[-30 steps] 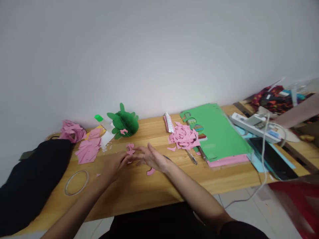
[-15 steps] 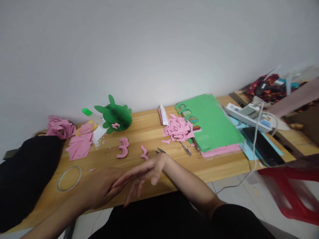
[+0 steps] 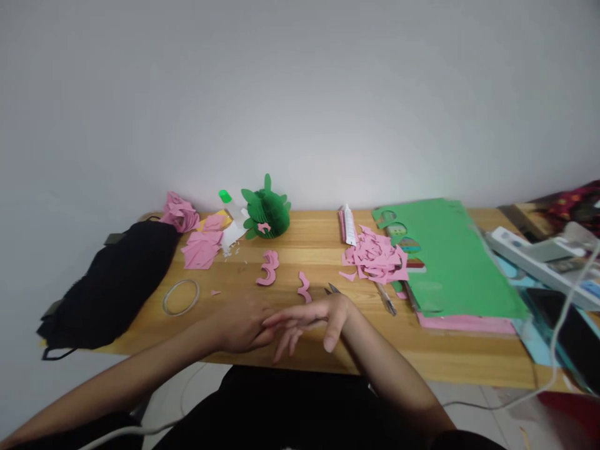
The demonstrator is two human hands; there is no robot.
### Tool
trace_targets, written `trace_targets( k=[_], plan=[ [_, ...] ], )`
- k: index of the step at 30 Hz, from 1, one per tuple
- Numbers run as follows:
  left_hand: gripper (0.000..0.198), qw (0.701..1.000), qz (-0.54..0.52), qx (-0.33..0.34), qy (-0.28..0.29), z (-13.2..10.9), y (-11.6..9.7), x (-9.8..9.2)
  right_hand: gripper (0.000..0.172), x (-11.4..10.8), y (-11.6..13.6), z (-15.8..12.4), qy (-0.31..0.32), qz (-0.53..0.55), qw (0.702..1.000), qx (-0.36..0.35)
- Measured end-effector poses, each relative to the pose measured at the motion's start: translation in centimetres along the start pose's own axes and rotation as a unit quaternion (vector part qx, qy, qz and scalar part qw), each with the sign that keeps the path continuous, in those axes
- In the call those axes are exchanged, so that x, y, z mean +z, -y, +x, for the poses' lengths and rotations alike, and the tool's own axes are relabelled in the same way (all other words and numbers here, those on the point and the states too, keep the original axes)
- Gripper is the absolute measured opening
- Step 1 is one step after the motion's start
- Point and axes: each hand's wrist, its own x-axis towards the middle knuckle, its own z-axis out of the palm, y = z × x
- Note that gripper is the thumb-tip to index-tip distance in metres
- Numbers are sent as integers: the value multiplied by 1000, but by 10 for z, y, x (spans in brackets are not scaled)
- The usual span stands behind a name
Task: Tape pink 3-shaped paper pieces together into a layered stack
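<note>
Lying past left hand (image 3: 244, 324) and right hand (image 3: 312, 322) are two wavy pink shapes (image 3: 269, 269).

From above the wearer's black-clothed lap (image 3: 290, 406), a single head-worn camera looks forward and down across the long light-brown wooden counter (image 3: 450, 359) to the smooth grey wall (image 3: 300, 112). It sits close, yet its wide view takes in most of the counter's length.

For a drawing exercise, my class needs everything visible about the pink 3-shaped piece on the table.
The pink 3-shaped piece looks like paper, apparently several stacked layers, too small to count. Its right edge bulges in rounded lobes; its left opens in curves. It lies on the wooden table, beyond the person's hands and left of a smaller wavy pink strip, touching neither.
</note>
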Motion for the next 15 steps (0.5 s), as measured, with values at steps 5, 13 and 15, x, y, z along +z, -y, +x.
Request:
trace_targets(
  k=[5,13,15],
  plan=[
    [22,999,32,7,4,-2,6,6,108,-1,-4,-2,3,-3,1000,16],
    [51,986,101,104,-86,-11,60,25,90,5,1,-1,-108,12,994,-6],
    [61,982,125,89,-106,-17,83,23,81,5,-2,-4,-124,32,990,-60]
  ],
)
